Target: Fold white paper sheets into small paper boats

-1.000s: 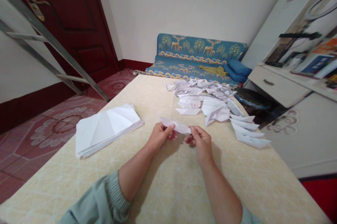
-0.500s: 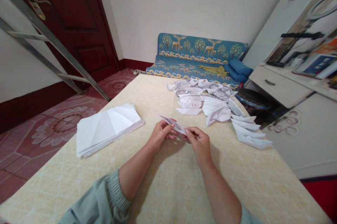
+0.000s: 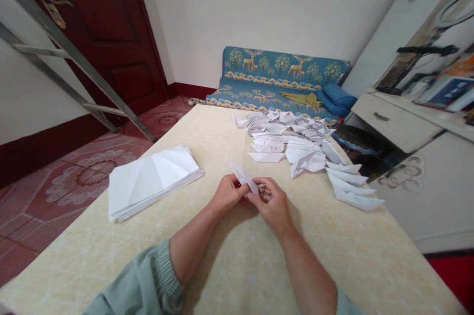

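Between both hands, above the middle of the table, is a small folded white paper (image 3: 242, 177), slightly blurred. My left hand (image 3: 228, 194) pinches its near left edge with the thumb on top. My right hand (image 3: 271, 201) grips the near right end, its fingers curled behind it. To the left lies a stack of white paper sheets (image 3: 155, 177), the top one creased. Beyond the hands, to the right, rest many folded paper boats (image 3: 303, 152), some nested in rows. Another row of nested paper boats (image 3: 353, 189) sits near the table's right edge.
The table (image 3: 237, 265) has a pale yellow patterned cover. A blue sofa (image 3: 252, 90) stands behind it. A metal ladder (image 3: 85, 60) leans at the left by a dark red door (image 3: 107, 23). On the right are a white cabinet (image 3: 392, 117) and a dark round stool (image 3: 357, 139).
My hands have come closer together, and the right hand has shifted left. The folded paper has turned, so more of its flat side faces up. The stack and the boats are unmoved.
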`<state>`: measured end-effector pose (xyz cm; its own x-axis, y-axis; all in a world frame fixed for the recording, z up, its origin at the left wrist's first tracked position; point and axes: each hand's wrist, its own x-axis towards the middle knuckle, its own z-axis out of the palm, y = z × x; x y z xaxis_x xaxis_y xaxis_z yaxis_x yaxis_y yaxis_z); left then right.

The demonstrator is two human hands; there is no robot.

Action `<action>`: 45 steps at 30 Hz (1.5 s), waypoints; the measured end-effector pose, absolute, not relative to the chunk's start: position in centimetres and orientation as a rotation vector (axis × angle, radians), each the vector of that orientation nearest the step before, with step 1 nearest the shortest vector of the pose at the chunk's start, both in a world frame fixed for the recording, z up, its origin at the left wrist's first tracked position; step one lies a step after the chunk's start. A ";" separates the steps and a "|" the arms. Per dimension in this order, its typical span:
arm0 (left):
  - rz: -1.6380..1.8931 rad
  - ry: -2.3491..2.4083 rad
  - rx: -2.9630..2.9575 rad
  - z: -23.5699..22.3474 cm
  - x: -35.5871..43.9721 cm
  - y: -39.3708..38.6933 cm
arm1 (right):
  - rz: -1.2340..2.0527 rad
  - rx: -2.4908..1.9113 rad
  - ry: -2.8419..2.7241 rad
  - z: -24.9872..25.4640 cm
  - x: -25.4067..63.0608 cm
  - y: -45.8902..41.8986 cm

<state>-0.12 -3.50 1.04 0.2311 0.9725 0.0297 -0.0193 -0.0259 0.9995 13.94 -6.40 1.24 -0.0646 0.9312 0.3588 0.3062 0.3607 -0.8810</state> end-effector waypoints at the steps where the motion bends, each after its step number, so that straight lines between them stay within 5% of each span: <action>1: 1.055 1.033 1.348 1.1 -0.1 -3.5 | 0.733 -1.135 -1.627 1.2 13.9 -6.4; 22: 1.221 0.874 1.081 2.0 -0.4 -3.8 | 1.260 -1.030 -1.070 2.0 14.6 -6.4; 45: 1.278 1.104 1.132 1.3 0.0 -3.8 | 1.305 -1.093 -0.977 1.1 14.4 -6.0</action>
<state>-0.04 -3.76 1.30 0.0024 0.9998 0.0202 -0.1259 -0.0198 0.9919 14.42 -6.01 1.08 0.0465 0.9976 -0.0520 -0.2315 -0.0399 -0.9720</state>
